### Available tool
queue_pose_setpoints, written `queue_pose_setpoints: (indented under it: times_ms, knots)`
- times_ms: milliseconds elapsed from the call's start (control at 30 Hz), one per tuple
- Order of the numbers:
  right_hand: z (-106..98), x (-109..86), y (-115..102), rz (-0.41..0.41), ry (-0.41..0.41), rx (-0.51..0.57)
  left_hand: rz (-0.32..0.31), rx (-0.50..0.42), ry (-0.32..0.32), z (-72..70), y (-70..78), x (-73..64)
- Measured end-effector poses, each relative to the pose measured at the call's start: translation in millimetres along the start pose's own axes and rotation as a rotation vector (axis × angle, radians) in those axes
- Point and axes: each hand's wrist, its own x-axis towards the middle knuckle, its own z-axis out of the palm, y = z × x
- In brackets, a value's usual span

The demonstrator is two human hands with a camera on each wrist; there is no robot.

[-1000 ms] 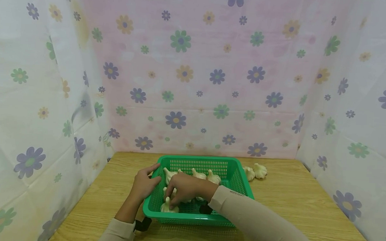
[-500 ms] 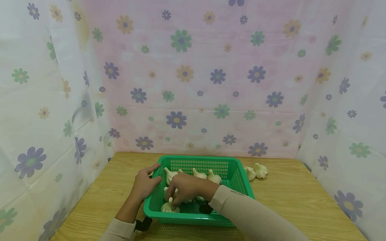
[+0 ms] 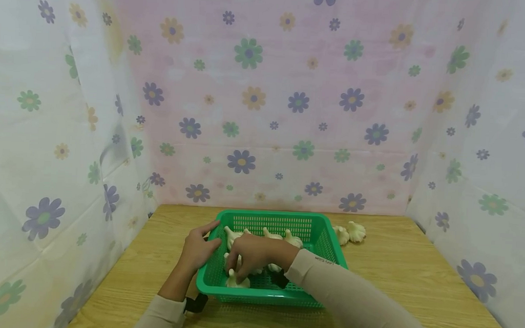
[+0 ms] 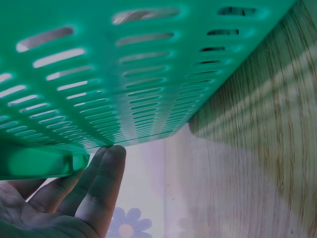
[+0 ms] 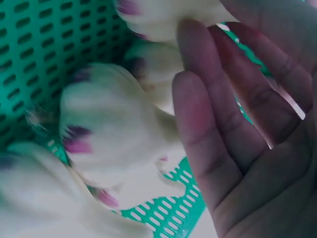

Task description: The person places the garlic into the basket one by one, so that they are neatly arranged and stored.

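A green plastic basket with slotted walls holds several pale garlic bulbs. My left hand grips its left rim, thumb over the edge and the other fingers against the outer wall, as the left wrist view shows. Inside the basket, my right hand pinches a garlic bulb near the front left corner. In the right wrist view that bulb is at the top, between thumb and fingers. Other purple-marked bulbs lie close to the fingertips. My right hand partly covers the middle bulbs.
Two garlic bulbs lie on the wooden table just right of the basket. Flower-patterned sheets stand behind and along both sides. A black wrist strap piece shows below the left hand.
The garlic bulb in my right hand has shifted slightly to the right, away from the basket's left wall. My left hand keeps its place on the rim.
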Motion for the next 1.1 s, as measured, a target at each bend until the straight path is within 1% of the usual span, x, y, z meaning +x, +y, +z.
queue_pose_setpoints:
  times_ms: [200,433,567,800,900,1100]
  knots:
    - [3.3,1.2,2.6,-0.012,0.034,0.017,-0.001,0.006,0.004,-0.3,-0.4,0.2]
    - [3.0,-0.3,7.0,0.012,0.041,0.022,-0.007,0.006,0.003,-0.3,-0.4,-0.2]
    - [2.5,-2.4,8.8,0.011,0.047,0.036,-0.006,0.004,-0.002,-0.4,-0.1,-0.5]
    - [-5.4,-10.8,9.7,0.063,0.069,0.095,-0.003,0.001,-0.003,-0.2,1.6,-0.7]
    - [-6.3,-13.2,13.9,0.067,0.08,0.119,-0.005,-0.002,-0.003,-0.1,1.9,-0.6]
    - [-5.8,-17.7,19.4,0.096,0.079,0.125,-0.005,0.014,0.002,0.0,1.2,-0.2]
